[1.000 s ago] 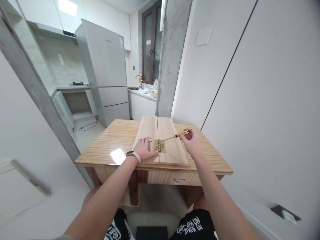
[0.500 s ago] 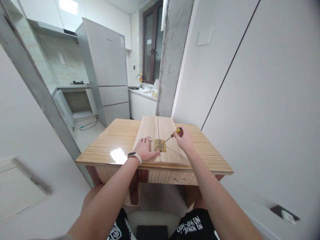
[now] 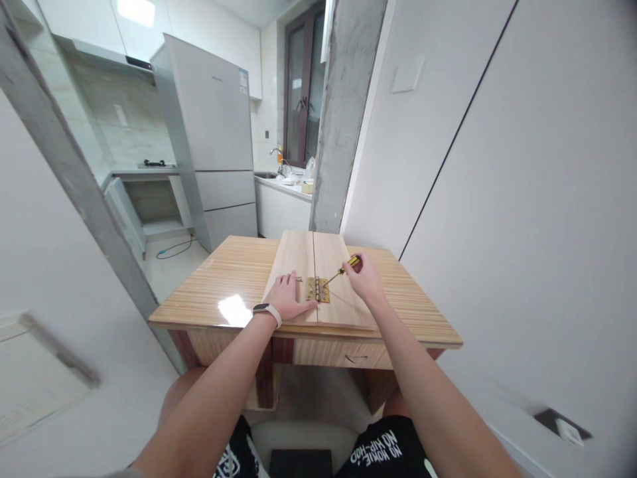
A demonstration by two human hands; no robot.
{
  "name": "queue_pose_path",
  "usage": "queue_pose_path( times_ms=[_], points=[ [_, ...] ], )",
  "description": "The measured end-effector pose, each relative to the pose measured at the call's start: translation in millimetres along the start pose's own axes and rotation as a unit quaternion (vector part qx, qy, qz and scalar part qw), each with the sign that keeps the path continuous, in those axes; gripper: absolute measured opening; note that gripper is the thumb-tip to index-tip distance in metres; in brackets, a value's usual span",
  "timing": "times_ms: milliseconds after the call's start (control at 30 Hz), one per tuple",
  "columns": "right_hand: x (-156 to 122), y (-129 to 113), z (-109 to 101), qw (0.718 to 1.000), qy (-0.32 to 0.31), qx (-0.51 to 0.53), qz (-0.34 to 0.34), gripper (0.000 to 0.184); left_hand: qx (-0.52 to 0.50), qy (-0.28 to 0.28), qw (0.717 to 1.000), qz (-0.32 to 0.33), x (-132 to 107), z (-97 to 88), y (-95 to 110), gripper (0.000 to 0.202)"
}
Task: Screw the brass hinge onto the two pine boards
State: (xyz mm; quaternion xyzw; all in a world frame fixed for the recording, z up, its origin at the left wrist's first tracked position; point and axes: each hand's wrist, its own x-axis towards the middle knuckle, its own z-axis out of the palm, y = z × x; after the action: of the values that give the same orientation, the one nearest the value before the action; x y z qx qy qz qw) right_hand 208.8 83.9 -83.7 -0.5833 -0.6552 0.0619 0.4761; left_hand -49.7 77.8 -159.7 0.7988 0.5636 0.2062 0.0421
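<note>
Two pale wooden boards lie side by side, the left board and the right board, with a narrow seam between them. Across the seam sits a brass hinge, its knuckles along the gap. My left hand lies flat with fingers spread on the left board, the thumb reaching the hinge's near edge. In my right hand is a yellow-and-black screwdriver, held tilted, its tip at the hinge's right leaf. Small screws lie by my left fingertips, partly hidden.
The boards rest on a striped wooden table with a drawer below its front edge. A white wall rises close on the right. Behind the table stand a grey pillar and a fridge.
Both hands stay nearly in place, the screwdriver tip still at the hinge's right leaf. The whole view has shifted very slightly.
</note>
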Motion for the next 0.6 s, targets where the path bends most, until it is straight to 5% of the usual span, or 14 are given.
queue_pose_path(
  times_ms=[167,367,600],
  points=[
    [9.1,-11.3,-4.8,0.989,-0.057,-0.134,0.000,0.024,-0.001,-0.002,1.000,0.004,0.0,0.5,-1.2,0.130],
    [30.9,-31.0,-14.6,0.947,-0.149,-0.281,0.035,0.048,-0.010,-0.004,1.000,0.000,-1.0,-0.6,0.2,0.130],
    [48.7,-41.9,-18.3,0.931,-0.221,-0.290,0.004,0.028,-0.005,-0.008,1.000,-0.001,-1.5,-1.4,2.5,0.130]
  ],
)
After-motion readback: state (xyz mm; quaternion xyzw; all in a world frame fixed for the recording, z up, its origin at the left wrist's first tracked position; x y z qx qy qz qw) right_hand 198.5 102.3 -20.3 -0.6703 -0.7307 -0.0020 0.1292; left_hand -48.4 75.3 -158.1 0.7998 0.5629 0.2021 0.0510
